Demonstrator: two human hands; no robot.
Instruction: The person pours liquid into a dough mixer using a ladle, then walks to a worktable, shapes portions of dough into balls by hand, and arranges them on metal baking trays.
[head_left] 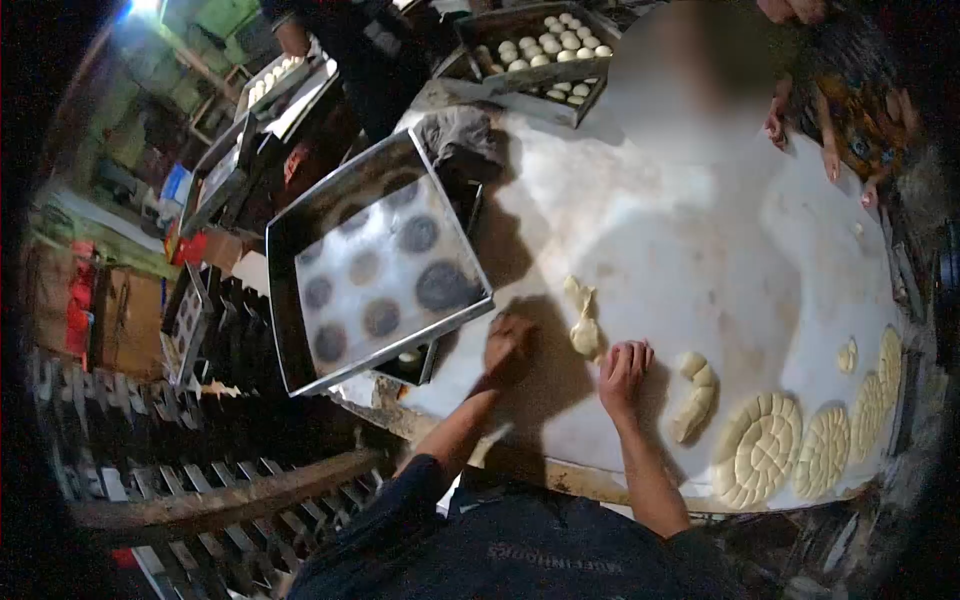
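1. Dark shirt (600, 535) cloth, worn by the person at work, is nearest to us; both bare forearms reach forward from it over the near edge of a pale, smeared counter (670, 250).
2. Between the two hands lies a dough piece (586, 335), pale and uneven: a fuller lump at its near end, a narrow neck, then a small tip. Its long axis points mostly away from the person, with the tip leaning a little toward the counter's left edge.
3. Right hand (624, 372): the nearer of the two. Its fingers are bent, palm down. The dough piece's fuller end is just beyond it and to its left; I cannot tell whether they touch, or whether anything is under the palm.
4. Left hand (509, 342): fingers curled, back upward, with bare counter between it and the dough. From here I cannot tell whether it grips anything.
5. Just beside the left hand, a metal tray (390, 275) with dark round marks sits tilted by the counter's left edge.
6. Right of the right hand is a curved strip of dough (694, 398); farther on, toward the near right corner, lies a large scored dough coil (757, 450) with others beyond it.
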